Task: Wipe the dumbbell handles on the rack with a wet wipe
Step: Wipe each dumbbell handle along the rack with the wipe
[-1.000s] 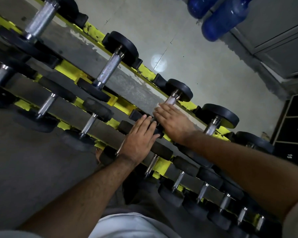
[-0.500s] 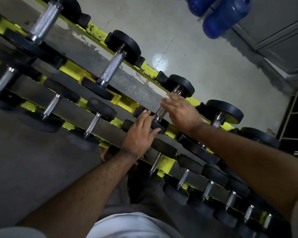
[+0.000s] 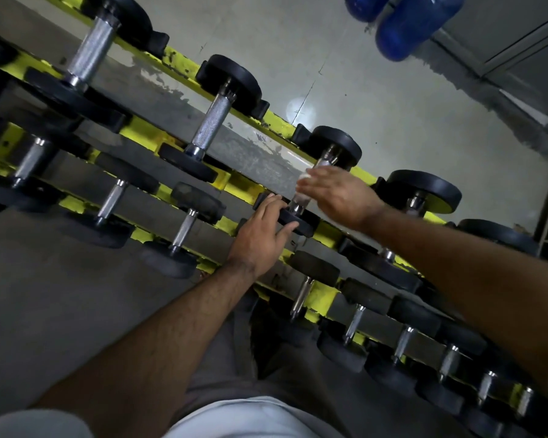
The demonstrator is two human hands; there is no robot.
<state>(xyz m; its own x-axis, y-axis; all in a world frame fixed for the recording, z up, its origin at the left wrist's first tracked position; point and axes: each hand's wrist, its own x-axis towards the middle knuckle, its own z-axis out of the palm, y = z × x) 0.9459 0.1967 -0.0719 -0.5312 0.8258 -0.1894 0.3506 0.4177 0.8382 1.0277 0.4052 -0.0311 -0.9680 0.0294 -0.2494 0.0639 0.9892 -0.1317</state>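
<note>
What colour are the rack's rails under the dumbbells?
Yellow, chipped and scuffed in places, on the rack rails; the head view, the only one, shows it.

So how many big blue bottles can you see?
2. One blue bottle lies at the top edge, the other just right of it; both are cropped, so more may be hidden.

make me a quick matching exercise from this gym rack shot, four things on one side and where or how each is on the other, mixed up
Things:
1. left hand
2. right hand
3. blue plastic water jugs
4. small white wet wipe

Places or states:
a. lying on the floor beyond the yellow steel rack
b. showing at the fingertips, against the steel dumbbell handle
c. fingers resting on the black round dumbbell end plate
d. reaching over that handle, blurred

Pairs: 1-c, 2-d, 3-a, 4-b
</note>
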